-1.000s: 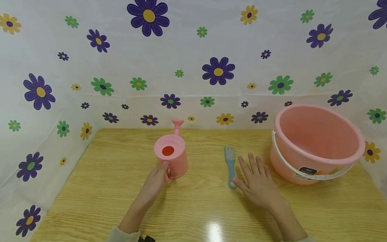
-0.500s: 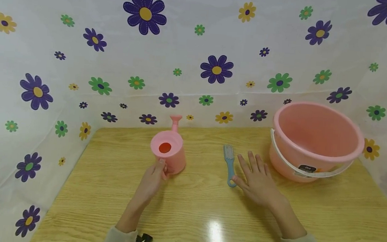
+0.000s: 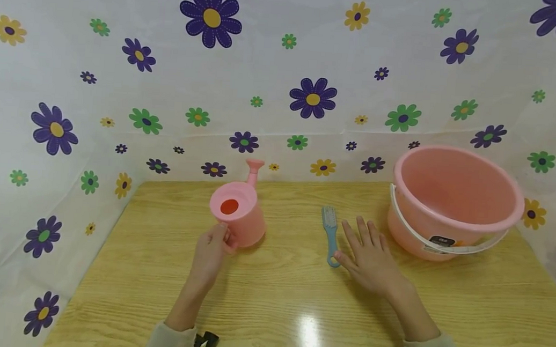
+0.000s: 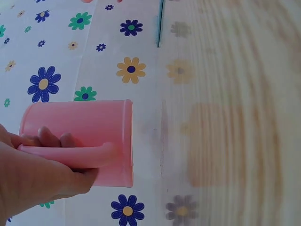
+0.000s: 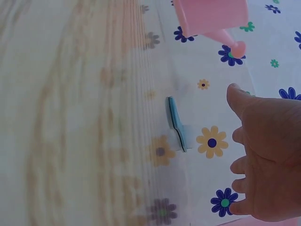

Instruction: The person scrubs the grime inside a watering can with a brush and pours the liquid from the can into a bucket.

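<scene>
From head view only; watering can's (image 3: 247, 226) red opening (image 3: 229, 206)

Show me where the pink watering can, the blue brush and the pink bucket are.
Pink watering can (image 3: 249, 225): head view, on the side of its body.
Blue brush (image 3: 331, 238): head view, on its handle.
Pink bucket (image 3: 458, 182): head view, on its inner wall.

The watering can (image 3: 245, 220) looks like smooth plastic.
</scene>
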`<act>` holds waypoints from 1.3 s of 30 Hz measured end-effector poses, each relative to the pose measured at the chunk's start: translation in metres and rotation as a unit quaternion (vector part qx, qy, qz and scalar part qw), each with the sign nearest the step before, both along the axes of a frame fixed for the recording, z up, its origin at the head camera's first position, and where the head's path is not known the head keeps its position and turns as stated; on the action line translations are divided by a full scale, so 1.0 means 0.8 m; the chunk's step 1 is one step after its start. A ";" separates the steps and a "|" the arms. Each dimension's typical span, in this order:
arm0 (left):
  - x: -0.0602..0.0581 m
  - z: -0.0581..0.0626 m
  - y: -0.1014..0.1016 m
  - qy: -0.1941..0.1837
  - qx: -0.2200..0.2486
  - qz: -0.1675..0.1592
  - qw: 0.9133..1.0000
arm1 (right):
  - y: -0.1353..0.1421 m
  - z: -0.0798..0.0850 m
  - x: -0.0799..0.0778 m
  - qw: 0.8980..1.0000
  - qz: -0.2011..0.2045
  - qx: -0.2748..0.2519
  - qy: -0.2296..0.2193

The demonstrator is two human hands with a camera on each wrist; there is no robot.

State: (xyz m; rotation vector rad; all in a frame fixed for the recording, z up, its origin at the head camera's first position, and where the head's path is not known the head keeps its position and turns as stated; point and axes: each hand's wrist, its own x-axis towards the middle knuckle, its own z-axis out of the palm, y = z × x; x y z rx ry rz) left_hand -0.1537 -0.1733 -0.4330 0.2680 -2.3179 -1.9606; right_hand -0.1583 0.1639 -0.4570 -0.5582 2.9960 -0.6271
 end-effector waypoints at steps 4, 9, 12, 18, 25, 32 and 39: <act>-0.002 0.001 -0.002 0.023 0.033 0.025 0.999 | -0.001 0.001 0.000 1.000 0.001 -0.001 -0.002; -0.003 0.005 -0.005 0.034 0.074 0.054 0.995 | -0.001 0.001 -0.001 1.000 0.001 0.001 -0.001; -0.003 0.008 -0.007 0.029 0.076 0.061 0.995 | -0.002 0.002 -0.002 1.000 -0.002 0.002 -0.002; -0.004 0.017 -0.005 0.035 0.094 0.056 0.993 | -0.010 0.007 -0.007 0.999 -0.036 -0.020 -0.010; -0.003 0.020 -0.005 0.052 0.131 0.064 0.988 | -0.026 0.006 -0.022 0.996 -0.083 -0.022 -0.017; 0.003 0.021 -0.010 0.068 0.133 0.056 0.987 | -0.042 0.002 -0.033 0.993 -0.114 0.017 -0.008; 0.004 0.021 -0.007 0.062 0.145 0.065 0.985 | -0.046 0.002 -0.027 0.993 -0.119 0.015 -0.025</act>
